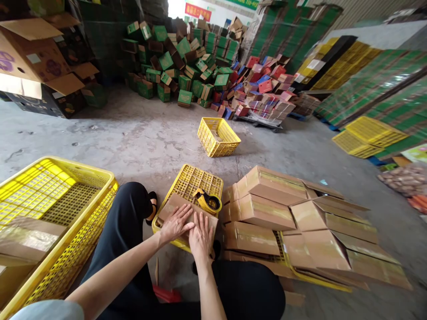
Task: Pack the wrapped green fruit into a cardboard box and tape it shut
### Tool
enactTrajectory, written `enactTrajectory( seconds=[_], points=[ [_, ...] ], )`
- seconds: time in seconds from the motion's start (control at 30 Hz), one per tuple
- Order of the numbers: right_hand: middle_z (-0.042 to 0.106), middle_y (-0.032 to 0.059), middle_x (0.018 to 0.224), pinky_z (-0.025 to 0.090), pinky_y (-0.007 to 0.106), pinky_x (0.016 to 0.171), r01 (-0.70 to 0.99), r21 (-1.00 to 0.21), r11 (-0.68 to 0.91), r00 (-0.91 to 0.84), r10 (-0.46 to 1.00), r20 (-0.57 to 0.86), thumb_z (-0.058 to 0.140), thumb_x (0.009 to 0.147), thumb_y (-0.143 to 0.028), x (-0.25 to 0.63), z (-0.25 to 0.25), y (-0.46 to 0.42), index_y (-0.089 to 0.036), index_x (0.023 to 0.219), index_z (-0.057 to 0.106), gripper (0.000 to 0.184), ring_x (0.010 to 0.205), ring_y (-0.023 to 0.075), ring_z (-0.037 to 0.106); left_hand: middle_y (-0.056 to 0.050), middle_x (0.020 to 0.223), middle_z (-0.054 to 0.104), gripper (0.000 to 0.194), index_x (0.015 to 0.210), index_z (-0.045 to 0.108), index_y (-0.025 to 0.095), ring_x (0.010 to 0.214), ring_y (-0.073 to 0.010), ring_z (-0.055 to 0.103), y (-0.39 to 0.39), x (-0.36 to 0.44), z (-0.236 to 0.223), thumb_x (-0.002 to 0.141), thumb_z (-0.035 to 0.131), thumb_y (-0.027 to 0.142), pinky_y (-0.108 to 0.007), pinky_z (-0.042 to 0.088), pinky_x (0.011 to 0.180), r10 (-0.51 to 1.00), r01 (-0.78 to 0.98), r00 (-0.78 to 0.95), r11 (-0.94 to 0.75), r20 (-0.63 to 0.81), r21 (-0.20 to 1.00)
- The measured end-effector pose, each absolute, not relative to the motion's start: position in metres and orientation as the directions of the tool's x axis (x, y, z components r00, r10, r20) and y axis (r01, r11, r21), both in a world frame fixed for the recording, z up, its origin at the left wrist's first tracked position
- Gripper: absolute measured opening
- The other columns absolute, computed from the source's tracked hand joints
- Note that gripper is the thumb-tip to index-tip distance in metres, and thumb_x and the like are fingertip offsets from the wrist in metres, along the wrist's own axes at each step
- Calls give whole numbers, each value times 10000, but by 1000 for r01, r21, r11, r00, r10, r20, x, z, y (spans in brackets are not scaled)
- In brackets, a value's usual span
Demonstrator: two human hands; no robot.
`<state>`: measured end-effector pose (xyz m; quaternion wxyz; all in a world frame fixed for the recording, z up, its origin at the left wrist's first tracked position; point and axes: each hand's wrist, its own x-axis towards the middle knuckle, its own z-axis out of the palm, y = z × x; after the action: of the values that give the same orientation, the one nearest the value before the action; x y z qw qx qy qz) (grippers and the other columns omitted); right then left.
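Both of my hands press flat on a brown cardboard box (171,205) that lies on an upturned yellow plastic crate (182,180). My left hand (176,224) rests on the box's left part with its fingers stretched out. Beside it, my right hand (200,235) lies on the right part, fingers extended and slightly spread; the two thumbs meet or nearly meet. Just beyond the box, a yellow and black tape dispenser (209,201) sits on the crate. The box's near side is partly hidden by my hands.
A large yellow crate (106,178) at left holds a taped carton (31,235). Several cardboard boxes (263,209) are stacked to the right on a yellow crate. Ahead on the floor stands a smaller yellow crate (218,146). Piles of green boxes (185,98) and red boxes (265,86) lie behind.
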<state>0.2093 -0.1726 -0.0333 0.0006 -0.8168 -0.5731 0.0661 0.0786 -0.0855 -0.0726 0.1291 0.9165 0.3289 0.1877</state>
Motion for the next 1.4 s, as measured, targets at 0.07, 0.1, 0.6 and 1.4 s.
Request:
enactTrajectory(
  seconds=[0.07,0.1,0.6,1.4],
  points=[
    [307,70,1720,320,597,1234,917,-53,-394,385,914,-126,268,1096,-361,225,-29,-178,-260,1654,326,570,1595,316,288,-125,1663,409,698,1596,449,183,1539,-285,402,-78,73,-74,1080,342,641,-473,390,1224,661,573,697,-747,279,338],
    [300,80,1721,332,584,1231,911,-49,-410,401,907,-131,253,1102,-390,232,-28,-181,-246,1657,316,577,1596,310,287,-127,1665,407,705,1597,447,177,1541,-292,398,-75,70,-75,1080,335,643,-476,391,1223,673,588,680,-738,292,330],
    [242,190,1738,322,625,1203,920,-17,-392,391,920,-36,469,1063,-421,211,-50,-205,-297,1644,356,605,1586,441,250,-107,1721,303,587,1617,418,319,1594,-409,220,-106,73,-82,1073,480,530,-667,284,1213,628,595,706,-777,327,207],
    [394,139,1682,268,526,1275,972,-162,-172,180,983,33,432,1036,-322,183,-55,-239,-141,1641,373,634,1574,330,331,-106,1691,368,504,1589,469,231,1579,-301,318,-119,60,-74,1109,356,337,-531,349,1239,610,527,766,-776,201,347]
  ],
)
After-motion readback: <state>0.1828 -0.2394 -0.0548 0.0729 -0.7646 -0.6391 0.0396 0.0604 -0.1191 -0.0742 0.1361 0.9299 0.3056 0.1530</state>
